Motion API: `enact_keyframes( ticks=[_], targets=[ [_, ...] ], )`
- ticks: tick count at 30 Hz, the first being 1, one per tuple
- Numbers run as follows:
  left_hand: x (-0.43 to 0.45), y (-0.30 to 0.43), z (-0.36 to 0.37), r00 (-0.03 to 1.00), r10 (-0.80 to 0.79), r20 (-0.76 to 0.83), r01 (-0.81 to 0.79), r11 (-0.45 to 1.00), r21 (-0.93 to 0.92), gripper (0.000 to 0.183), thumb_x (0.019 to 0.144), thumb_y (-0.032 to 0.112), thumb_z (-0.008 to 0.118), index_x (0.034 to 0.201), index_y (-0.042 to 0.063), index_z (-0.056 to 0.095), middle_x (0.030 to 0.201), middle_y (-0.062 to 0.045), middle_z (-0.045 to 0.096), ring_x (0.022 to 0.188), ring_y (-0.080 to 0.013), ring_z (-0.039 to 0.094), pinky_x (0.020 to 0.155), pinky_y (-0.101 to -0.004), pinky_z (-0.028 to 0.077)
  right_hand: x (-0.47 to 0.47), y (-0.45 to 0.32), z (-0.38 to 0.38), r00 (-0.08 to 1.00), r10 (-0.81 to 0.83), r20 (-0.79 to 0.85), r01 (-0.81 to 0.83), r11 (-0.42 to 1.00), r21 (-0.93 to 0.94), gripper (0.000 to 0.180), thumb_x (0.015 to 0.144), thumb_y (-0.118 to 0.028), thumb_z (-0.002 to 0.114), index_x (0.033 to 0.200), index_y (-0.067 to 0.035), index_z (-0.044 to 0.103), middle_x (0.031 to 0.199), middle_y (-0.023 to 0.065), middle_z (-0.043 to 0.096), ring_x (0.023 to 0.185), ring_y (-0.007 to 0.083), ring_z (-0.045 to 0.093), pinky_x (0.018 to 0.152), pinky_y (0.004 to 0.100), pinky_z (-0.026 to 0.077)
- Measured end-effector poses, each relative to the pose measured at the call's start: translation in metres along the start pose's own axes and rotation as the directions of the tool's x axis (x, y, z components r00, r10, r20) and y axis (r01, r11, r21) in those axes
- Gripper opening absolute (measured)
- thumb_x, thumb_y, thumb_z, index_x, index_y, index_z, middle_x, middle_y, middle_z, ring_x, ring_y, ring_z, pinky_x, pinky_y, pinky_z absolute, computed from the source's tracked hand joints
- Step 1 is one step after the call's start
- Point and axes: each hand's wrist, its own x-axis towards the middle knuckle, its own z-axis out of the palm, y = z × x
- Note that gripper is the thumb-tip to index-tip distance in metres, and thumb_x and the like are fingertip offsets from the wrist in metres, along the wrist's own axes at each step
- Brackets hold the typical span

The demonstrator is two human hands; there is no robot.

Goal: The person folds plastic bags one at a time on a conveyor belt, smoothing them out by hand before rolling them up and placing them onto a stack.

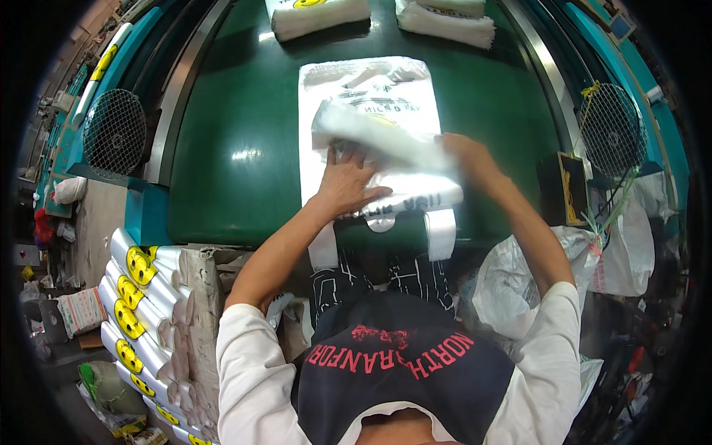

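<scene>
A stack of white plastic T-shirt bags with printed lettering lies on the green conveyor belt before me. Its two handle straps reach over the belt's near edge. My left hand presses flat on the bags, fingers apart, the fingertips at a raised fold. That fold, blurred by motion, is lifted off the stack and slants down to the right. My right hand, also blurred, grips the fold's right end; its fingertips are partly hidden.
Two folded bag bundles lie at the belt's far end. Round fans flank the belt. Bags with yellow smiley faces are piled at lower left. A translucent plastic sack hangs at right, below a dark box.
</scene>
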Motion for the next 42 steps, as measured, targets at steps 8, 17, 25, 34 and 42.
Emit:
enact_keyframes(
  ticks=[8, 17, 25, 34, 42],
  targets=[
    [-0.011, 0.015, -0.062, 0.950, 0.160, -0.267, -0.108, 0.974, 0.198, 0.088, 0.074, 0.056, 0.066, 0.140, 0.007, 0.034, 0.134, -0.019, 0.043, 0.123, -0.0326, 0.041, 0.104, -0.0546, 0.028, -0.004, -0.039, -0.015, 0.952, 0.125, 0.280, -0.054, 0.967, -0.248, 0.064, 0.081, -0.041, 0.065, 0.133, -0.010, 0.044, 0.136, 0.0171, 0.045, 0.132, 0.0314, 0.037, 0.108, 0.0577, 0.021],
    [-0.034, -0.009, -0.039, 0.996, 0.008, 0.094, -0.024, 0.985, 0.171, 0.046, 0.084, 0.035, 0.063, 0.120, 0.009, 0.052, 0.099, -0.010, 0.065, 0.087, -0.0253, 0.063, 0.063, -0.0389, 0.049, -0.008, -0.065, 0.002, 0.950, 0.001, 0.312, -0.036, 0.994, 0.105, 0.040, 0.081, -0.040, 0.065, 0.099, -0.004, 0.058, 0.092, 0.0183, 0.065, 0.088, 0.0348, 0.063, 0.071, 0.0459, 0.049],
    [0.053, -0.025, -0.028, 0.990, 0.007, -0.137, -0.031, 0.985, -0.171, 0.048, 0.082, 0.046, 0.063, 0.111, 0.009, 0.065, 0.117, -0.018, 0.053, 0.107, -0.0310, 0.051, 0.089, -0.0379, 0.043, 0.053, 0.008, 0.054, 0.962, 0.270, -0.030, -0.270, 0.963, -0.016, 0.042, 0.091, -0.042, 0.047, 0.082, -0.007, 0.067, 0.076, 0.0176, 0.065, 0.073, 0.0379, 0.061, 0.065, 0.0460, 0.047],
    [0.065, -0.023, -0.039, 0.988, -0.098, 0.117, 0.122, 0.969, -0.214, 0.074, 0.076, 0.071, 0.055, 0.090, -0.001, 0.062, 0.082, -0.018, 0.064, 0.077, -0.0331, 0.062, 0.067, -0.0413, 0.050, -0.160, 0.144, -0.109, 0.661, 0.526, -0.535, -0.714, 0.661, -0.232, 0.019, 0.086, -0.020, 0.059, 0.095, -0.004, 0.063, 0.084, 0.0204, 0.064, 0.081, 0.0376, 0.062, 0.071, 0.0455, 0.048],
    [0.005, 0.049, -0.051, 0.984, -0.054, 0.172, 0.162, 0.679, -0.716, 0.062, 0.086, 0.050, 0.057, 0.107, -0.008, 0.061, 0.090, -0.023, 0.065, 0.080, -0.0291, 0.063, 0.074, -0.0375, 0.049, -0.214, 0.156, -0.099, 0.641, 0.613, -0.461, -0.763, 0.574, -0.297, 0.023, 0.072, -0.016, 0.072, 0.091, -0.005, 0.069, 0.084, 0.0188, 0.066, 0.083, 0.0373, 0.063, 0.072, 0.0455, 0.049]
  ],
)
